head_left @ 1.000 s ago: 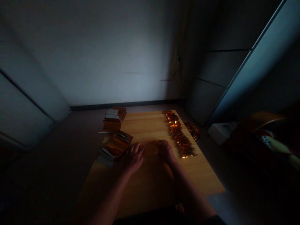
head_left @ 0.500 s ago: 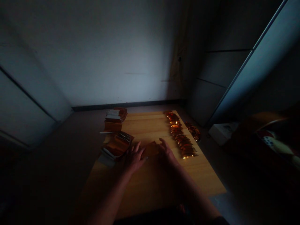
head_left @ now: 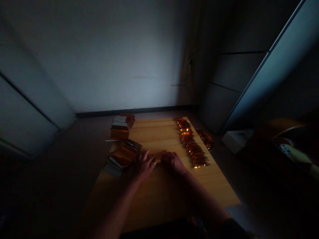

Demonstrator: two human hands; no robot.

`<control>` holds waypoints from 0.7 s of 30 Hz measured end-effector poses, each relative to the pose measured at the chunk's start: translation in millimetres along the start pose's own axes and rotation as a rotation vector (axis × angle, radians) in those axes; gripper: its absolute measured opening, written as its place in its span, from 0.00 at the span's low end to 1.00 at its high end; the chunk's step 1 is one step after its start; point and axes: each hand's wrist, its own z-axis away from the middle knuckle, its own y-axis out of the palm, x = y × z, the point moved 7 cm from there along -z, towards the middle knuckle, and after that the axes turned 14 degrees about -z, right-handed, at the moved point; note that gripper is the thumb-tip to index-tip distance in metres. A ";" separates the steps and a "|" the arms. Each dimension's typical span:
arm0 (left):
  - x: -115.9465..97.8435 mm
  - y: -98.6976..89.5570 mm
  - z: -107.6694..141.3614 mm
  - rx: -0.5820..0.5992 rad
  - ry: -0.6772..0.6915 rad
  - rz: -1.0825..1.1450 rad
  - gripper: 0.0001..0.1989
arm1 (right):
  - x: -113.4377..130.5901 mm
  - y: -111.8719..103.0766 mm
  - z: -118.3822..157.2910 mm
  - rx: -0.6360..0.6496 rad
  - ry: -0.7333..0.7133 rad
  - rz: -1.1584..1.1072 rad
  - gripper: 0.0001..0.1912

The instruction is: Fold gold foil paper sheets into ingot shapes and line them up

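A small copper-coloured sheet (head_left: 159, 156) lies on the wooden table (head_left: 154, 132) between my hands. On its left side rests my left hand (head_left: 144, 164), fingers spread and palm down. My right hand (head_left: 173, 161) is closed at the sheet's right end, its fingers curled over that edge. Close to my left hand is a thick stack of copper-coloured sheets (head_left: 124, 154), with another stack (head_left: 121, 127) behind it. A long row of shiny folded copper-coloured pieces (head_left: 190, 142) runs along the table's right side. Dim light hides fine detail.
Beyond the table's right edge, more shiny pieces (head_left: 205, 138) lie in a heap. A white box (head_left: 234, 141) stands on the floor farther right. A pale wall (head_left: 129, 66) rises behind the table, and tall panels (head_left: 229, 73) stand at the right.
My right hand has gone from open, fingers raised, to closed on the sheet's right end. The sheet between my hands now looks narrower. My left hand has barely moved.
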 end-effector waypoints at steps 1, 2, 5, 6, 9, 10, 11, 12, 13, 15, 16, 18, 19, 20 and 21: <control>-0.4 -1.5 0.3 -0.017 0.011 0.005 0.20 | -3.3 1.6 -2.2 0.003 0.016 -0.012 0.10; -0.9 -3.4 0.6 -0.043 0.024 0.015 0.20 | -6.5 2.5 -4.3 0.000 0.030 -0.023 0.09; -1.7 -9.3 1.8 -0.168 0.065 0.081 0.17 | -13.5 3.6 -10.3 -0.008 0.036 -0.053 0.08; -1.5 -10.3 2.1 -0.214 0.069 0.110 0.15 | -15.0 3.8 -12.1 -0.005 0.032 -0.060 0.07; 0.9 -6.3 0.4 -0.284 0.041 0.209 0.10 | -18.8 2.5 -16.7 -0.008 0.030 -0.094 0.07; 2.1 -3.0 -1.2 -0.280 0.018 0.245 0.11 | -19.9 1.2 -17.8 -0.018 0.033 -0.113 0.07; 3.6 0.7 -3.4 -0.266 -0.013 0.279 0.12 | -21.0 -0.2 -18.8 -0.032 0.037 -0.136 0.07; 5.3 4.2 -5.7 -0.245 -0.048 0.310 0.12 | -22.2 -1.3 -19.6 -0.043 0.044 -0.163 0.07; 7.0 7.4 -8.1 -0.220 -0.084 0.334 0.12 | -23.5 -1.9 -20.2 -0.052 0.055 -0.192 0.08; 9.9 11.8 -12.5 -0.164 -0.153 0.359 0.12 | -27.9 -2.4 -21.0 -0.078 0.108 -0.236 0.09; 10.7 12.8 -14.3 -0.137 -0.178 0.360 0.12 | -31.3 -2.9 -21.0 -0.102 0.156 -0.245 0.10; 10.3 12.2 -17.0 -0.092 -0.208 0.343 0.13 | -38.6 -4.2 -19.9 -0.169 0.276 -0.234 0.14; 9.5 10.9 -17.8 -0.075 -0.218 0.330 0.13 | -41.2 -4.8 -19.1 -0.200 0.333 -0.217 0.16; 8.4 9.6 -18.5 -0.057 -0.226 0.316 0.14 | -42.4 -5.0 -18.6 -0.221 0.378 -0.198 0.18; 7.1 8.3 -19.1 -0.041 -0.235 0.305 0.14 | -42.3 -4.6 -18.6 -0.230 0.407 -0.180 0.18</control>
